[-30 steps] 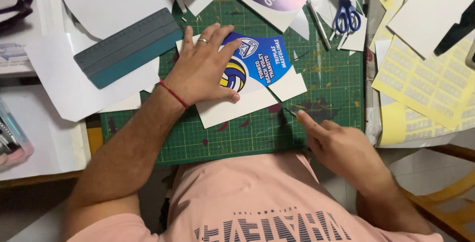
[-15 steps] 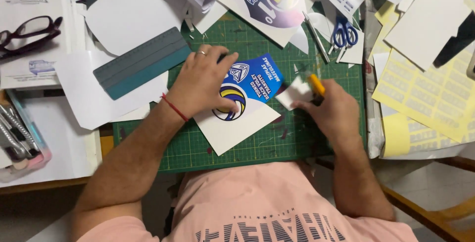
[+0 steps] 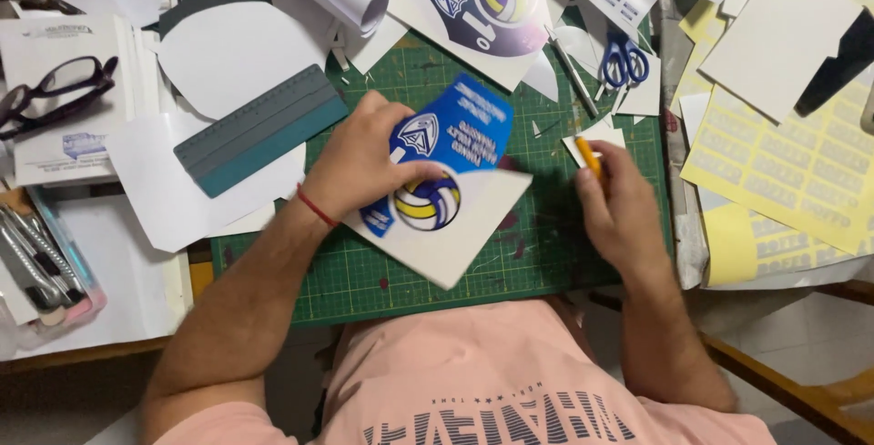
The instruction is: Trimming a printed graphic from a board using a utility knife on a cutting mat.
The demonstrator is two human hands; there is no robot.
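While my left hand grips the printed sticker sheet, its fingers clamped on the upper left part of it, I can see the sheet has come up off the green cutting mat compared with a moment ago: it was pressed flat under my palm then, and now its white lower corner hangs tilted above the mat, casting a shadow to its right. That tells me the pressing-down is over and the sheet is loose in hand, free to be turned or peeled. My right hand has drawn away to the right of the sheet, fingers closed on a small yellow-handled knife, the tip pointing away from me; it no longer touches the sheet. Just beyond that hand lies a small white paper scrap, and further out the blue-handled scissors. To the left of my left hand sit a teal squeegee and loose white backing paper, near enough that a wide swing of the wrist would brush them. The roomiest stretch is the bare mat between my two hands and toward my body; the mat's right edge is close beyond my right hand, with yellow label sheets stacked past it. A pair of glasses rests far off to the left, well apart.
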